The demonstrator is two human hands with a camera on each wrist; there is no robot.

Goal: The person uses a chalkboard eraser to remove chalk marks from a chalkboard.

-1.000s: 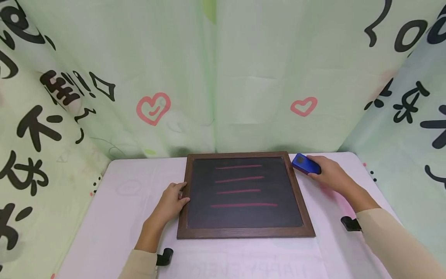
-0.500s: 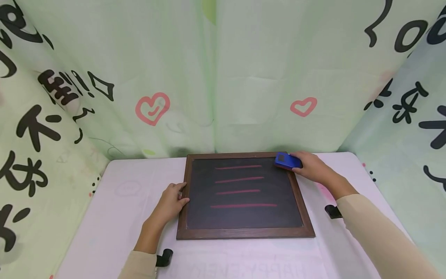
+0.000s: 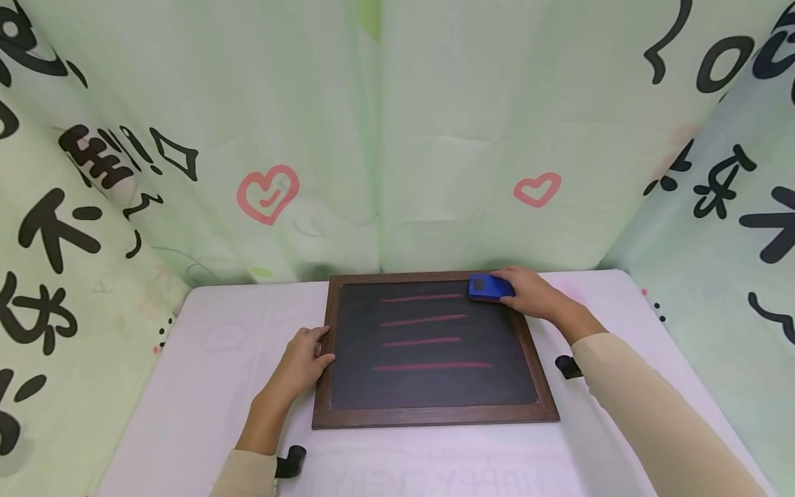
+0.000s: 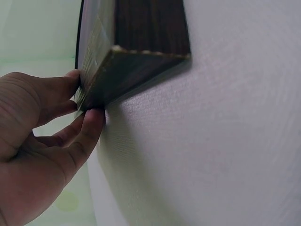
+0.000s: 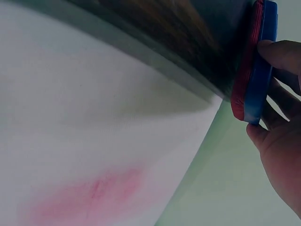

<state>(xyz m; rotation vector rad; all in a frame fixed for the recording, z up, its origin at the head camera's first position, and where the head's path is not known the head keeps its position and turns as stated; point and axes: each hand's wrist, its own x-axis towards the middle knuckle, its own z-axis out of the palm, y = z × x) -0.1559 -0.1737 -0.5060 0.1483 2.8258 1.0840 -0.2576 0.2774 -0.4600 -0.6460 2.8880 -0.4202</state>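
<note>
- A blue eraser (image 3: 491, 287) with a red pad sits at the upper right of a framed chalkboard (image 3: 428, 353), just beside the right end of the topmost of four pink lines (image 3: 421, 298).
- The right hand (image 3: 534, 295) grasps the eraser by its right end, pad toward the board; whether it presses firmly cannot be told.
- The left hand (image 3: 301, 362) grips the left side of the wooden frame (image 3: 435, 417), apparently bracing it.
- All four lines look whole, so wiping seems at its very start; the next move would call for a flat, leftward sweep.
- Left of the eraser, the slate offers room, bounded by the frame.
- The frame's far side lies near the back edge of the bench (image 3: 223, 386), close to a green curtain (image 3: 435, 152); bench surface extends left, right and in front.
</note>
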